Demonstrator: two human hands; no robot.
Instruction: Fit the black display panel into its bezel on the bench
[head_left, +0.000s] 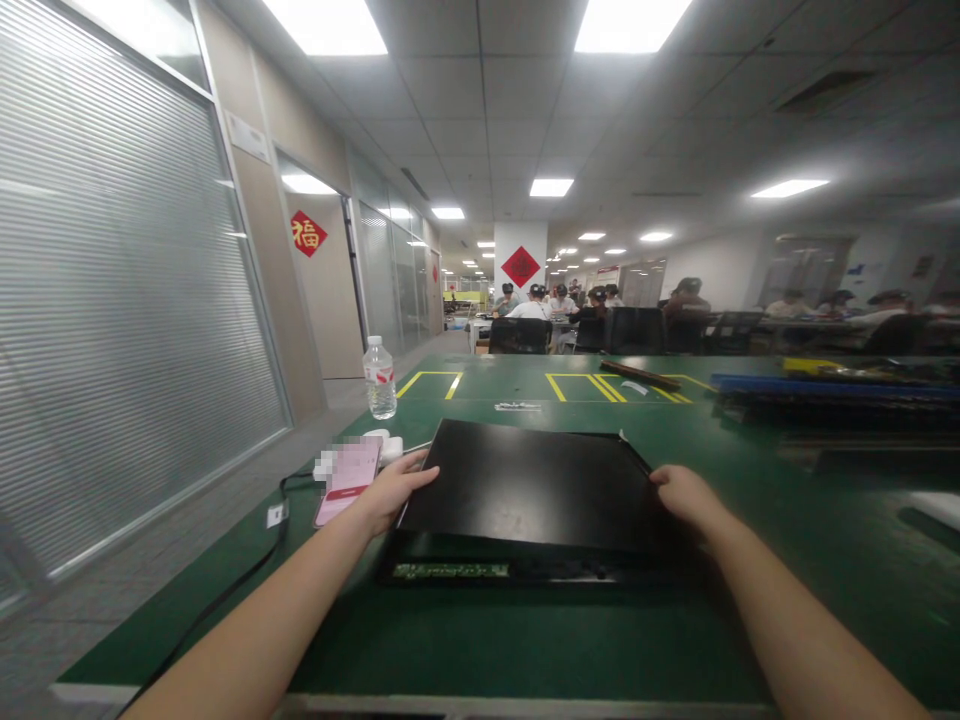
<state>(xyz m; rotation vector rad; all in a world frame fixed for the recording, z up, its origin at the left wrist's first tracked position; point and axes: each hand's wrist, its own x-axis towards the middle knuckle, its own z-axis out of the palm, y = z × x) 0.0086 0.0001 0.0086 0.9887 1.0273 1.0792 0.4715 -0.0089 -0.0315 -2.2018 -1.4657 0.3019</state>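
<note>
Black sheet-metal cover lies on its chassis mid-table, and you grip its side edges with your left hand and right hand, fingers curled on them, keeping it level.

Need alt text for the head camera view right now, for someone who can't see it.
Two bare hands grip a flat black panel lying on a green table, left hand at its left edge, right hand at its right edge. A pink phone and a water bottle sit to the left; seated people work in the background.
</note>
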